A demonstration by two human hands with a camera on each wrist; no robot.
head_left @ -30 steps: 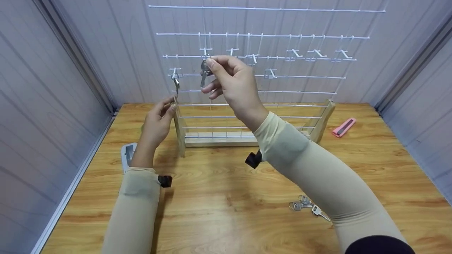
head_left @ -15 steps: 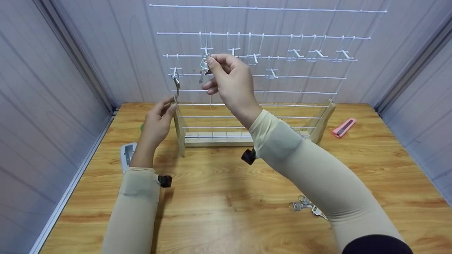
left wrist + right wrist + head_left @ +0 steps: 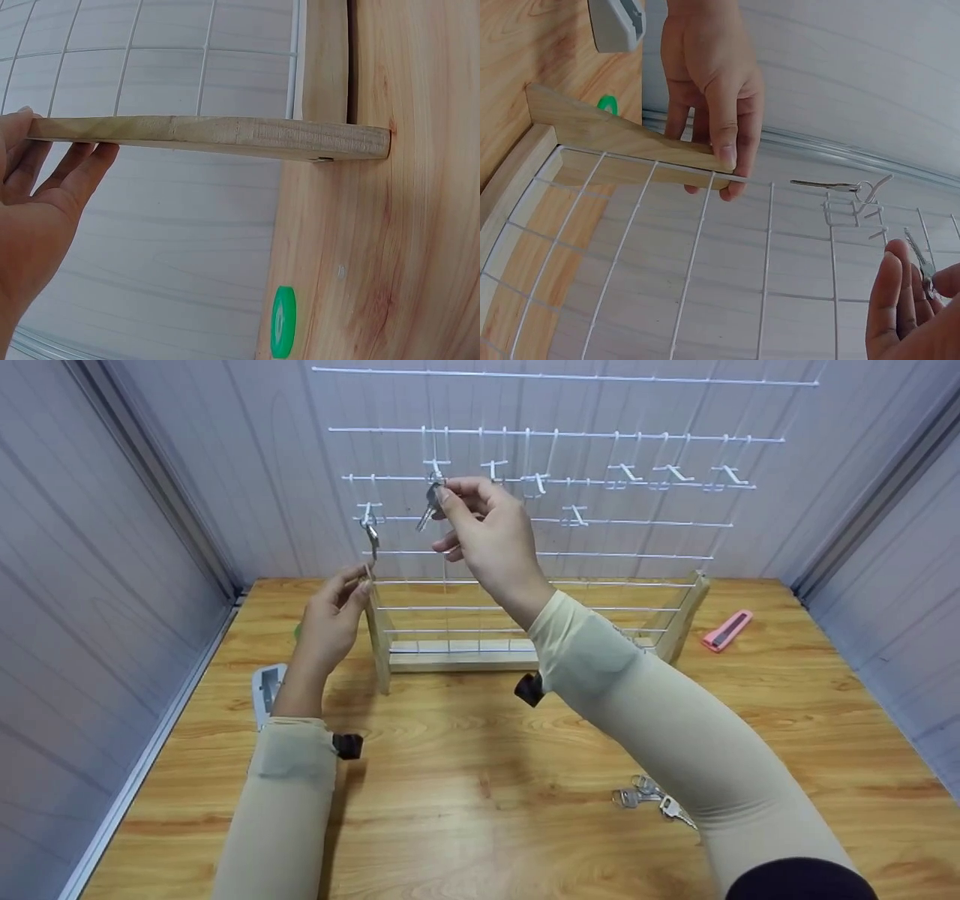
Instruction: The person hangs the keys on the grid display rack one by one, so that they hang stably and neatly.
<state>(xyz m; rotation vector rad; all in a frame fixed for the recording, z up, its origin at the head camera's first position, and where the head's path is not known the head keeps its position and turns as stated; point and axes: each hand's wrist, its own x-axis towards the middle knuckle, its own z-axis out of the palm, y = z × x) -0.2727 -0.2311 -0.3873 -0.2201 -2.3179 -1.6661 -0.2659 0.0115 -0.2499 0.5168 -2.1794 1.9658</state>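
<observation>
My left hand (image 3: pixel 330 619) grips the upper end of the wooden side post (image 3: pixel 225 137) of a wire grid rack, thumb on one side and fingers on the other. My right hand (image 3: pixel 499 532) pinches a key (image 3: pixel 429 506) between thumb and fingers, just below a white hook (image 3: pixel 436 467) on the grid. Whether the key's ring is over that hook cannot be told, as fingertips cover it. Lower and to the left, another key (image 3: pixel 373 541) hangs by its ring from a hook (image 3: pixel 367 514); it also shows in the right wrist view.
More white hooks (image 3: pixel 576 515) sit across the grid. Loose keys (image 3: pixel 649 795) lie on the wooden table near my right forearm. A pink cutter (image 3: pixel 727 631) is at the right, a grey plastic object (image 3: pixel 262 694) at the left. A green ring (image 3: pixel 283 322) lies behind the post.
My right hand has shifted slightly up and left by the hook, and the key in it has swung to a tilt. My left hand keeps its grip on the post.
</observation>
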